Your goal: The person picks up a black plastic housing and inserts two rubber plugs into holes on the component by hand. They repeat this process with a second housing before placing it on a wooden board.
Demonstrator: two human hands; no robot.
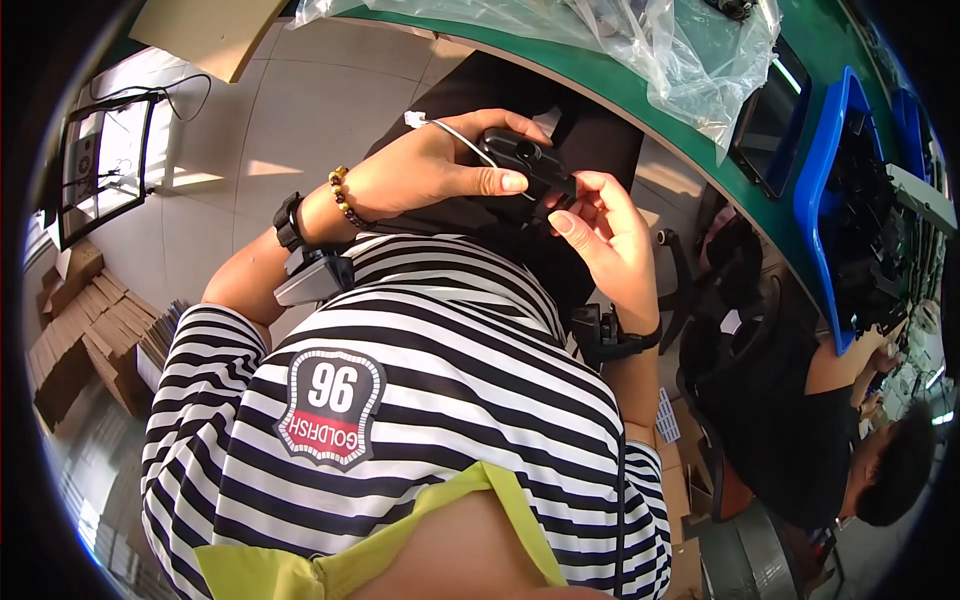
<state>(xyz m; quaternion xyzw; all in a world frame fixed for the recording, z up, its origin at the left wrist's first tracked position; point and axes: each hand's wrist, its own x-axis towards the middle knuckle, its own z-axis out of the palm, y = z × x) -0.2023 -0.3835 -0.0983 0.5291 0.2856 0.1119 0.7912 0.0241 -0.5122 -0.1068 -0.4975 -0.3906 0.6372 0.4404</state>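
My left hand [445, 165] is closed around a rounded black plastic device [522, 152], held above my lap. The thumb presses on its near side and the fingers wrap its far side. From the device a thin white cable [465, 138] runs under the thumb and back over the hand, ending in a small white connector [415, 119]. At the device's right end, my right hand [612, 240] pinches a small black part [562, 190] between thumb and fingers. That part touches or almost touches the device; whether it is joined cannot be seen.
Beyond my knees curves a green worktable [640, 90] with clear plastic bags [690, 60], a dark tablet-like panel [775, 120] and a blue bin [835, 200] of black parts. A co-worker [790, 420] sits at right. Stacked cardboard [95, 320] and a black frame [105, 165] are at left.
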